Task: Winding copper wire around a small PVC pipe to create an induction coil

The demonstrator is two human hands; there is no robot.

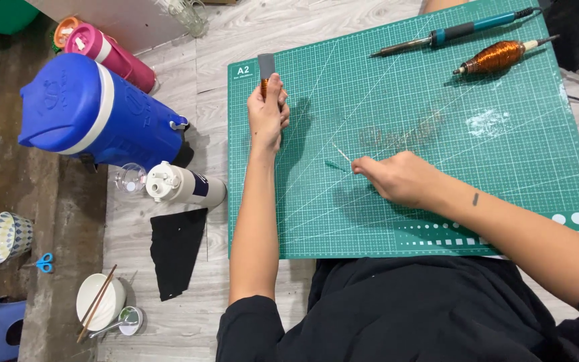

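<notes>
Head view: left hand [267, 114] fingers pinch grey strip [266, 65]

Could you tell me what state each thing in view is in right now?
Left hand: gripping a small grey piece upright.
Right hand: resting on the green cutting mat, pinching a thin stick.
Soldering iron: lying on the mat, unheld.
Copper wire spool: lying on the mat, wound full.
Blue jug: lid closed.
White bottle: lying on its side, capped.
White bowl: chopsticks across it.
</notes>
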